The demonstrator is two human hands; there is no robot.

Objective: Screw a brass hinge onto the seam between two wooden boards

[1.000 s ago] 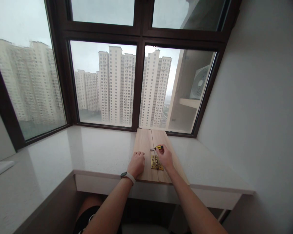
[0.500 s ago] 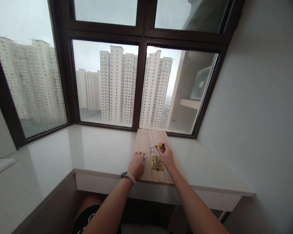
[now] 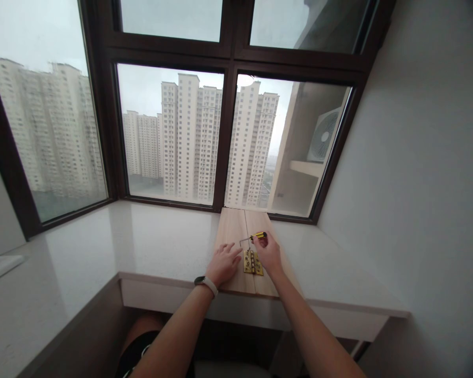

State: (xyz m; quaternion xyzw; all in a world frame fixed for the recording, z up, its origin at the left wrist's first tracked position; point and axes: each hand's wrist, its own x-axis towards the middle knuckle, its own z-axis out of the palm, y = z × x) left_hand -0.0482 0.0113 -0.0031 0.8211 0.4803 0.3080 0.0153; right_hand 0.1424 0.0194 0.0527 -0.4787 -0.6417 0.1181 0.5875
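Observation:
My right hand (image 3: 268,255) is closed around the yellow-and-black handle of a screwdriver (image 3: 259,235). Its thin shaft points left over the wooden boards, and a fine dark line runs down from the tip; whether that is a bend or a shadow I cannot tell. Resting on the left board, my left hand (image 3: 224,264) has its fingers stretched out, the index finger close below the screwdriver's tip. Between my hands a brass hinge (image 3: 253,262) lies open across the seam of the two light wooden boards (image 3: 233,226). Small dark spots, perhaps screws or holes, dot the hinge.
The boards lie on a white windowsill counter (image 3: 165,241) and reach back to the dark window frame (image 3: 224,157). A grey wall (image 3: 410,173) rises on the right. On the far left of the counter sits a flat white object (image 3: 3,268).
My left hand has shifted slightly right, its fingers now extended toward the screwdriver's tip. The screwdriver has moved and turned a little; my right hand stays near the same place.

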